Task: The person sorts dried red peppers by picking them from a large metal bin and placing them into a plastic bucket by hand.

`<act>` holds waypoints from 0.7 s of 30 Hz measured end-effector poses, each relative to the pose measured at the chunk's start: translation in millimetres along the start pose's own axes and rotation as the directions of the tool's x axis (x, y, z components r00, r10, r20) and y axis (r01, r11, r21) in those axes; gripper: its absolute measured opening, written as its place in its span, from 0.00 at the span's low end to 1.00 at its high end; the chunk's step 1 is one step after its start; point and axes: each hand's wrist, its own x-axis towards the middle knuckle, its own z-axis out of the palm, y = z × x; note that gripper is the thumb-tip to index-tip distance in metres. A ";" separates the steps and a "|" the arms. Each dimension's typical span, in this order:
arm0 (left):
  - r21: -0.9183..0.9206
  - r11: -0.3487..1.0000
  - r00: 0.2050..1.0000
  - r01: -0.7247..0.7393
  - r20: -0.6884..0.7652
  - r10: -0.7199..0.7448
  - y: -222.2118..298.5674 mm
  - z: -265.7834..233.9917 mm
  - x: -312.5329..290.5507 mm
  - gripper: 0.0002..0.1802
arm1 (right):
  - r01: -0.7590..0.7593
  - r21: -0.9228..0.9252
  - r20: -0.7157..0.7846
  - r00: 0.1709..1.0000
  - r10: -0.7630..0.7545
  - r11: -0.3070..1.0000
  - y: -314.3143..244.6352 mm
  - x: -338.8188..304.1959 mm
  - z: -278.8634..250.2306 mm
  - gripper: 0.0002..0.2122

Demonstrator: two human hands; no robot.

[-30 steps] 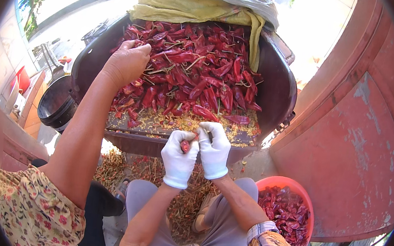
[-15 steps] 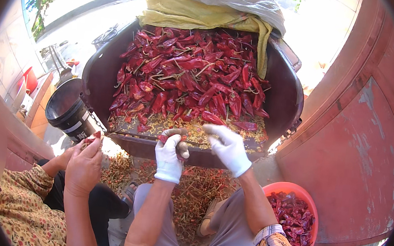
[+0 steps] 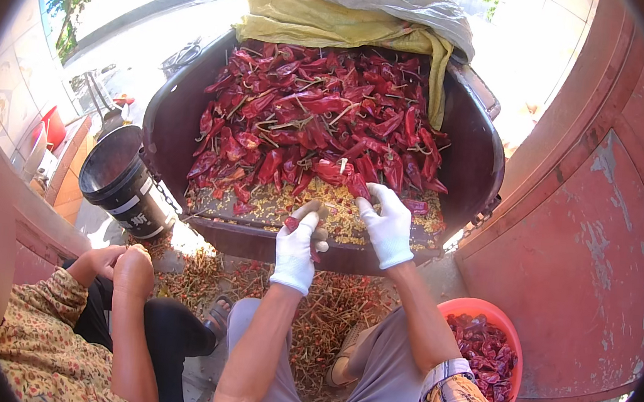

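A heap of dried red chili peppers [image 3: 307, 114] with pale stems fills the dark cart bed [image 3: 475, 154] in front of me. Yellow seeds [image 3: 343, 222] are scattered along its near edge. My right hand [image 3: 387, 229], in a white glove, reaches over that edge with thumb and fingers closed on a red chili pepper [image 3: 357, 186] at the heap's front. To its left, my left hand [image 3: 296, 257], also gloved and with dirty fingertips, is curled around red chili pieces [image 3: 291, 223]. Its fingers partly hide what it holds.
A co-worker's bare hands [image 3: 129, 266] are together at the left, beneath a black bucket [image 3: 112, 169]. A red basin [image 3: 513, 351] of chilies stands by my right leg. Stems litter the floor [image 3: 326, 318]. Yellow sacking [image 3: 315, 26] covers the cart's far end.
My right hand has moved forward to the heap and closed on a chili. My left hand stays near the cart edge. The co-worker's hands have dropped lower.
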 end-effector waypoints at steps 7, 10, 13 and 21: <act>0.002 1.000 0.996 -0.019 0.091 0.019 -0.9 11.6 9.0 0.24 | -0.566 0.397 0.443 0.808 0.389 0.723 -5.3 -4.4 3.6 0.15; 0.111 0.994 0.994 0.006 0.106 -0.018 -0.9 17.9 11.9 0.23 | -0.591 0.394 0.483 0.785 0.389 0.704 -4.2 -5.9 5.0 0.16; 0.162 0.987 0.996 0.016 0.085 -0.030 -2.1 14.6 18.0 0.18 | -0.567 0.265 0.491 0.776 0.396 0.780 -25.0 -5.2 -0.8 0.16; 0.267 0.964 0.999 -0.013 0.053 -0.001 4.0 24.7 9.0 0.10 | -0.429 0.383 0.356 0.886 0.298 0.818 -12.8 4.6 -14.3 0.21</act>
